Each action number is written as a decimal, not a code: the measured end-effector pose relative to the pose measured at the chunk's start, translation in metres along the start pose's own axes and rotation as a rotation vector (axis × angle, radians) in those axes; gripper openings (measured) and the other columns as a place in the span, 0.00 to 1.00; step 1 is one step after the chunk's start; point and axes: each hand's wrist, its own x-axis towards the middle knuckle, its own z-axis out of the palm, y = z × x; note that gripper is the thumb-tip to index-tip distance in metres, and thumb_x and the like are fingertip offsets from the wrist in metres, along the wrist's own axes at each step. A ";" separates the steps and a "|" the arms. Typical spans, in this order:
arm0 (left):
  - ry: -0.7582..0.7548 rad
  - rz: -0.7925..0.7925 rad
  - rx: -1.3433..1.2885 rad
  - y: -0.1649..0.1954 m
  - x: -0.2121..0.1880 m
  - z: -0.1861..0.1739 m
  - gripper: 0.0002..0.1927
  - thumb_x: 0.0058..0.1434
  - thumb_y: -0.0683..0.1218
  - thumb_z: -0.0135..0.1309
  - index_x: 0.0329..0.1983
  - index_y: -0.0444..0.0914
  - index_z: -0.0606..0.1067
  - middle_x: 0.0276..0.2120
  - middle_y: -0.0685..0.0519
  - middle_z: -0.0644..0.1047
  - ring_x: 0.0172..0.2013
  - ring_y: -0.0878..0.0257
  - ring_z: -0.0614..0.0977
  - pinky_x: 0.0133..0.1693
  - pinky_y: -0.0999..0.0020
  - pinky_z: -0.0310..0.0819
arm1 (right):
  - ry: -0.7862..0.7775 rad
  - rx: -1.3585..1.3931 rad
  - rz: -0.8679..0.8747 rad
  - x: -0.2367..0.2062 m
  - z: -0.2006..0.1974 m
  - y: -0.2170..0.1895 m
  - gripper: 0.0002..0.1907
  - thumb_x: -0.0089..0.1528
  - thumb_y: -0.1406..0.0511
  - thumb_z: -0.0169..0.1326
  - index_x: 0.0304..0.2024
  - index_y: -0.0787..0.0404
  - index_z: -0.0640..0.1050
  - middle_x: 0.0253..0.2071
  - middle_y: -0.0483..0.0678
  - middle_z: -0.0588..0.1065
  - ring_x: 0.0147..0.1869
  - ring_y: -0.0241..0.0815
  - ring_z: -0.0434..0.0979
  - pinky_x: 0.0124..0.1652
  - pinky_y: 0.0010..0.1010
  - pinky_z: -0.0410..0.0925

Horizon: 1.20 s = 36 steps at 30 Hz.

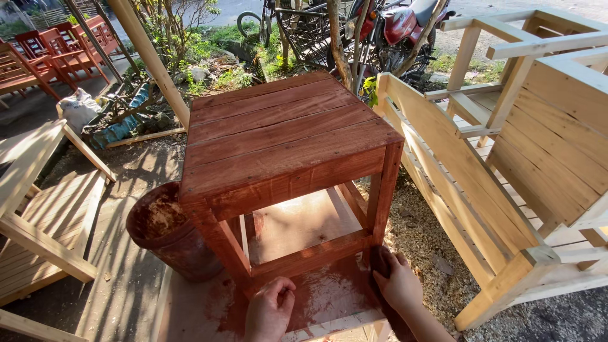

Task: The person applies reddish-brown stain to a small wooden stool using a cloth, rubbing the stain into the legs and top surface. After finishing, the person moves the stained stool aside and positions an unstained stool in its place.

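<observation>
From my seat I see both hands low at the bottom edge of the head view, working at the foot of a red-stained wooden side table (285, 136). The right hand (398, 283) comes up from the lower right, wrist bent and knuckles toward me, and its fingers are curled shut around a dark staining cloth (380, 261) — the cloth is pressed against the base of the table's front right leg (383, 196), just where the lower front rail (310, 253) meets it. The left hand (271, 309) sits lower and nearer the middle, drawn into a loose fist with the thumb tucked across the fingers; it hovers over or rests on the stain-smeared board (323, 297) under the table, and I cannot tell whether it holds anything. The table stands upright on that board, its slatted top and legs already red-brown, the inner shelf paler. Just beside its front left leg stands a round stain bucket (166, 231), crusted reddish inside. To the right, close by the table, lies an unfinished pale wood bench (481, 190) over sawdust-strewn ground (424, 240). An unstained wooden chair (44, 215) fills the left edge, red-painted chairs (57, 54) stand far back at upper left — and a red motorcycle (396, 25) is parked behind the table.
</observation>
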 end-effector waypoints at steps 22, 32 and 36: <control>0.082 0.102 -0.105 0.006 -0.026 -0.054 0.05 0.61 0.42 0.57 0.40 0.39 0.77 0.32 0.54 0.82 0.27 0.63 0.83 0.33 0.66 0.77 | -0.420 -0.314 -0.035 -0.008 -0.009 -0.107 0.44 0.63 0.56 0.56 0.76 0.29 0.49 0.75 0.60 0.53 0.57 0.58 0.80 0.52 0.43 0.78; 0.060 0.038 -0.020 0.018 -0.016 -0.057 0.04 0.64 0.46 0.57 0.40 0.43 0.77 0.32 0.57 0.83 0.29 0.67 0.82 0.35 0.68 0.78 | -0.077 -0.170 -0.187 -0.012 -0.050 -0.086 0.44 0.59 0.57 0.58 0.75 0.30 0.55 0.65 0.57 0.67 0.54 0.55 0.81 0.50 0.44 0.78; 0.059 0.075 -0.082 0.009 -0.013 -0.054 0.04 0.62 0.44 0.57 0.40 0.43 0.77 0.31 0.58 0.83 0.29 0.69 0.83 0.34 0.70 0.78 | -0.318 -0.381 0.025 0.032 -0.044 -0.069 0.48 0.61 0.51 0.58 0.76 0.27 0.46 0.72 0.59 0.60 0.60 0.56 0.79 0.54 0.43 0.77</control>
